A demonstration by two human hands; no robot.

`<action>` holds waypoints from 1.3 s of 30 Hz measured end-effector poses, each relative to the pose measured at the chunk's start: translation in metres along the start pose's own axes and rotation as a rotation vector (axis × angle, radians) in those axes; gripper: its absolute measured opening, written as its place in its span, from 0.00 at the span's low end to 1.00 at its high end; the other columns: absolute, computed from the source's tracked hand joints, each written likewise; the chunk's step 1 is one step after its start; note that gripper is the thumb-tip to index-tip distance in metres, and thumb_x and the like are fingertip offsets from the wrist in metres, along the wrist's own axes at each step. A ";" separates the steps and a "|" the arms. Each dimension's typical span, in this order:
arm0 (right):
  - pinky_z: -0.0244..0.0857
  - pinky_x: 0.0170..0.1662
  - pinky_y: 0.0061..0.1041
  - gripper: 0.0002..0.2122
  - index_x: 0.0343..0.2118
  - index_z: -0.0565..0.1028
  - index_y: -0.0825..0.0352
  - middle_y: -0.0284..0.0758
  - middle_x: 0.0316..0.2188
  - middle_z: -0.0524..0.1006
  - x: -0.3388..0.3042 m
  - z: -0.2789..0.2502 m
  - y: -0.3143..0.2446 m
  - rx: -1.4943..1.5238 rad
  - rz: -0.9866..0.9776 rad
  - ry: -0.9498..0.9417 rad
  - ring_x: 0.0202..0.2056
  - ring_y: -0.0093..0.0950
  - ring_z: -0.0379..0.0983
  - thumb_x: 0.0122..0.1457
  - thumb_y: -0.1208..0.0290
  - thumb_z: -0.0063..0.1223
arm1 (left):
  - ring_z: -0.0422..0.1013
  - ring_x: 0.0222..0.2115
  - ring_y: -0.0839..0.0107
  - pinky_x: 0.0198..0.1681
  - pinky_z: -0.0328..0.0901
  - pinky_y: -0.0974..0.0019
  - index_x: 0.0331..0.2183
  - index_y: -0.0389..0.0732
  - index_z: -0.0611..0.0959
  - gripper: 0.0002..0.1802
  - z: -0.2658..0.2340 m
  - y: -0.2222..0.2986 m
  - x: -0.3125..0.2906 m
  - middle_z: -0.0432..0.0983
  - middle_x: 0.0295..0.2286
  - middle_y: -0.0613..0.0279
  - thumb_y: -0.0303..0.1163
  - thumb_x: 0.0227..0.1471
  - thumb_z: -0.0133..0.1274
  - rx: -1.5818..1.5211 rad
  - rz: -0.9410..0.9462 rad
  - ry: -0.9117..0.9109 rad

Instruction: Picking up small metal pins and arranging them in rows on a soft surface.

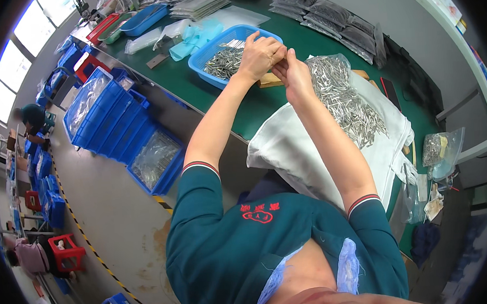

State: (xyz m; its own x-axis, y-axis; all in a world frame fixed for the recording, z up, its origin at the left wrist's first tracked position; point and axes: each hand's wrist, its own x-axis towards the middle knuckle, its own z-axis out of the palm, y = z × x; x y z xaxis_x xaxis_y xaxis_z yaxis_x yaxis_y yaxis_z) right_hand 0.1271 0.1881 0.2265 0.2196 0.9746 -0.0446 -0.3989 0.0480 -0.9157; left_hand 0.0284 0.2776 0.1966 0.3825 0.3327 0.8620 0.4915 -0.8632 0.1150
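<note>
My left hand [260, 57] and my right hand [294, 76] meet fingertip to fingertip above the green table. Both have their fingers bent in a pinch, and whatever sits between them is too small or hidden to make out. Under my left hand stands a blue plastic basket [198, 61] holding many small metal pins [222, 63]. A larger heap of shiny metal pins [343, 98] spills from a clear bag onto a white cloth [279, 136], beside my right forearm. Partly covered by my hands, a small wooden block [270, 80] lies between basket and heap.
Stacked dark packages [330, 21] line the table's back. Light blue gloves [195, 40] and a small metal plate [157, 61] lie left of the basket. Blue crates [108, 121] stand on the floor at left. A bag of metal parts [435, 148] sits at right.
</note>
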 end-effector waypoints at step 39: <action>0.64 0.33 0.14 0.15 0.45 0.74 0.70 0.28 0.30 0.76 -0.176 -0.193 -0.025 -0.141 0.274 -0.150 0.29 0.14 0.70 0.60 0.65 0.52 | 0.68 0.24 0.85 0.25 0.61 0.80 0.45 0.40 0.78 0.19 0.037 0.097 0.015 0.75 0.26 0.68 0.44 0.63 0.43 -1.144 -0.625 -0.677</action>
State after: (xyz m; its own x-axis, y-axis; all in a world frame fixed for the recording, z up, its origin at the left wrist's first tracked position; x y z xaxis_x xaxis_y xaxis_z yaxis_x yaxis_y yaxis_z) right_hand 0.2699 -0.0269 0.1805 -0.0165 0.9688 -0.2472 -0.2957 -0.2409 -0.9244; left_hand 0.1109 0.2133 0.2022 0.7894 0.5894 0.1719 -0.0387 -0.2317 0.9720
